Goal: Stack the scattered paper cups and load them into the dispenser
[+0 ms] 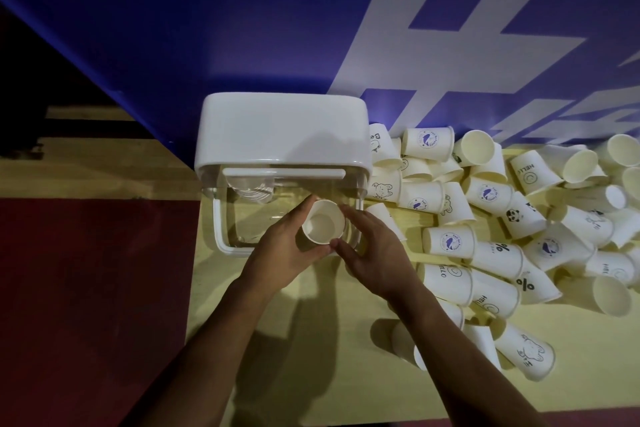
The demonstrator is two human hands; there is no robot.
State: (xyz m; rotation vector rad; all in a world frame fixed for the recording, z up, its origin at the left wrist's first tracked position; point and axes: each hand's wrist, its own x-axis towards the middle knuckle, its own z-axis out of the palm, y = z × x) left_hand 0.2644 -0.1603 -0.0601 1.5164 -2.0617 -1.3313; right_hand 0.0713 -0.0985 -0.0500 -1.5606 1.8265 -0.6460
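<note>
A white paper cup (322,224), mouth up, is held over the clear front compartment of the white dispenser (282,126). My left hand (284,246) wraps its left side. My right hand (372,253) touches its right side with fingertips and thumb. Whether more cups are nested under it I cannot tell. Inside the clear box, at its back left, several clear plastic cups (249,189) lie. A big heap of printed paper cups (491,215) lies scattered on its sides to the right of the dispenser.
The dispenser and cups rest on a yellow tabletop (329,357). A blue banner with white letters (311,28) rises right behind them. Left of the table lies a dark red and wood floor (86,288). A few cups (519,350) lie close to my right forearm.
</note>
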